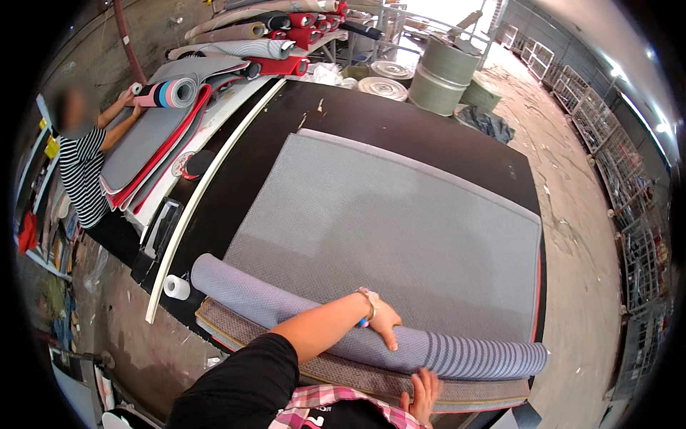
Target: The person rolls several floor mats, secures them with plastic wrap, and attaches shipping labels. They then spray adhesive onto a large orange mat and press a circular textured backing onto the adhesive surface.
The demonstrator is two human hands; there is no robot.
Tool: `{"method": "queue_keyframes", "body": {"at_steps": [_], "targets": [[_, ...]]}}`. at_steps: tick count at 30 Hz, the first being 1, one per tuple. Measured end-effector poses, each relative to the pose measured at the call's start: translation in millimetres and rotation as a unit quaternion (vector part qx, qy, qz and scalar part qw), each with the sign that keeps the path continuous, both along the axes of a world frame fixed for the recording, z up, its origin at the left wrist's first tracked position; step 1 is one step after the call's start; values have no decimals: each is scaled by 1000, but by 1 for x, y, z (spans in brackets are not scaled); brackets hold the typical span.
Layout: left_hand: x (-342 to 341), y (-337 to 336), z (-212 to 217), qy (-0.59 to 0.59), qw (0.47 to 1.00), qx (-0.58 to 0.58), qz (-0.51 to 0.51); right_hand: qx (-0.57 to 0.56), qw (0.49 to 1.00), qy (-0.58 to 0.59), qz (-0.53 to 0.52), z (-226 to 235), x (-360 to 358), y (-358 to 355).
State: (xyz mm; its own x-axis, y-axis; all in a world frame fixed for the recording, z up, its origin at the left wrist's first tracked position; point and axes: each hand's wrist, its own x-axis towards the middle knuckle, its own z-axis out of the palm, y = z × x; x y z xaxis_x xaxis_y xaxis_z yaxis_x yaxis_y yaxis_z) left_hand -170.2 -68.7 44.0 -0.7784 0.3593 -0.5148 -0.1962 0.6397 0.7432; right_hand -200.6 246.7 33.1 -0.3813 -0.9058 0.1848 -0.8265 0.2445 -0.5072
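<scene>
A large grey textured mat lies flat on a black table. Its near end is rolled into a long grey roll that runs from the left to the table's near right corner. My left hand, with a band on the wrist, curls over the top of the roll near its middle. My right hand is lower, fingers spread, its fingertips touching the roll's near side. A brown mat lies under the roll at the table's near edge.
A white tape roll sits at the table's left corner beside a long white strip. At the left, a person in a striped shirt handles a rolled mat on stacked mats. Drums stand behind; wire cages line the right.
</scene>
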Motion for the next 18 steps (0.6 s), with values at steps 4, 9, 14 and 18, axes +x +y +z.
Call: {"method": "queue_keyframes", "body": {"at_steps": [4,9,14,18], "targets": [[-39,-48,36,-48,989,-137,20,122,977,159,-71,-14,-47,-67],[-6,-78,16,277,825,-395,293,39,958,262,-106,29,-184,-262],[64,-198,24,249,630,-461,573,-42,955,224,-188,17,-299,-376],[199,-290,-27,200,280,-454,822,-80,979,99,-161,12,-325,-393]]}}
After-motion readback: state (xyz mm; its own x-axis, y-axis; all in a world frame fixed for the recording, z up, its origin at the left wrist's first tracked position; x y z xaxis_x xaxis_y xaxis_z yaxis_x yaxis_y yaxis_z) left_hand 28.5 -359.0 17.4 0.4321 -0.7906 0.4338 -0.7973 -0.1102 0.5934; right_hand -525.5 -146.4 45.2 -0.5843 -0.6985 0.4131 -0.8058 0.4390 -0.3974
